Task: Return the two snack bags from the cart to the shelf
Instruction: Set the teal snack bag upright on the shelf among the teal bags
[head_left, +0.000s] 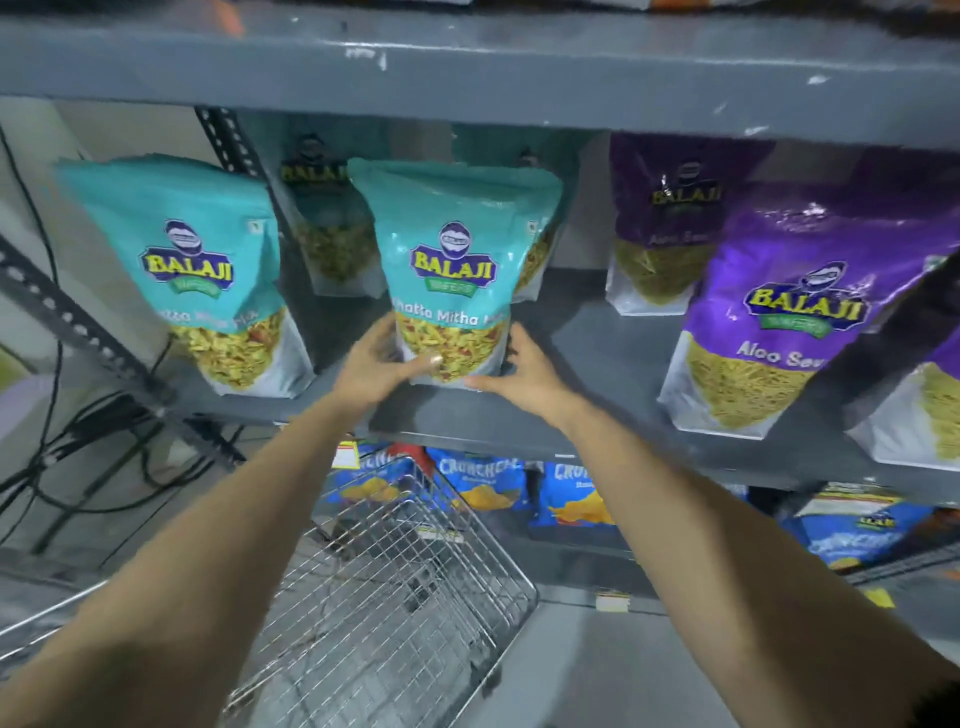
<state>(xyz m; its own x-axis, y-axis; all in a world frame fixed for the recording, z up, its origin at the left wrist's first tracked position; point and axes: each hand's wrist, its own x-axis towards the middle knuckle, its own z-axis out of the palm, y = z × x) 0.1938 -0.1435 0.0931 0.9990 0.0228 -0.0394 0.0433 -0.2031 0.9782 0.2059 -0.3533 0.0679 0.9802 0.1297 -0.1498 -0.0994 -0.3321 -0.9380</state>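
A teal Balaji snack bag (453, 260) stands upright on the grey shelf (597, 353), near its front edge. My left hand (376, 366) grips its lower left corner, thumb across the front. My right hand (524, 366) presses against its lower right side. A second teal bag (202, 270) stands on the same shelf to the left, apart from my hands. The wire cart (415, 587) sits below my arms; no bag shows inside it.
More teal bags (332, 228) stand behind. Purple Aloo Sev bags (779, 322) fill the shelf's right side. Blue chip bags (483, 483) line the lower shelf. Black cables (93, 447) hang at the left beside a slotted metal upright (78, 322).
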